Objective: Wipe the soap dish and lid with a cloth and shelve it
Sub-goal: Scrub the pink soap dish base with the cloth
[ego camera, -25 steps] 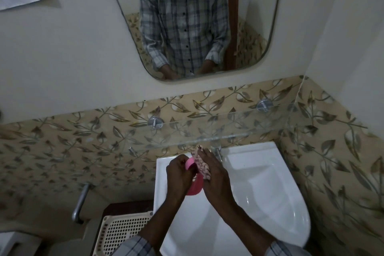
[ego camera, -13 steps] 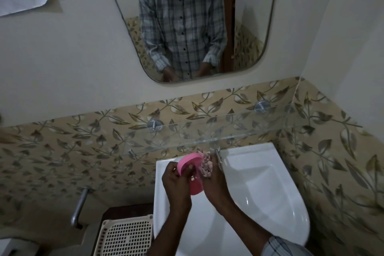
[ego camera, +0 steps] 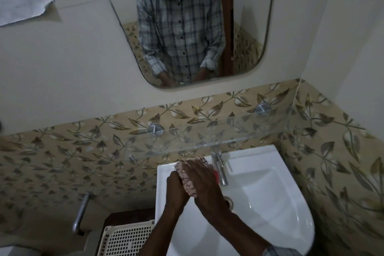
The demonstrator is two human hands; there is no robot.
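Both hands meet over the back left of the white sink (ego camera: 270, 203). A pink patterned cloth (ego camera: 188, 184) is sandwiched between them. My left hand (ego camera: 175, 188) grips the pink soap dish from the left; the dish is almost wholly hidden, with only a red-pink sliver (ego camera: 217, 175) showing past my right hand. My right hand (ego camera: 204, 183) lies over the cloth and holds it against the dish. The glass shelf (ego camera: 228, 135) hangs on the tiled wall just above the hands. No separate lid can be made out.
A chrome tap (ego camera: 220, 170) stands right beside my right hand. A cream perforated basket (ego camera: 126, 239) sits at lower left next to a metal handle (ego camera: 80, 214). A mirror (ego camera: 187, 27) hangs above the shelf, and a side wall closes in on the right.
The cloth has come round over the dish, which showed plainly pink before and is now nearly covered. Both hands have shifted slightly right, towards the tap.
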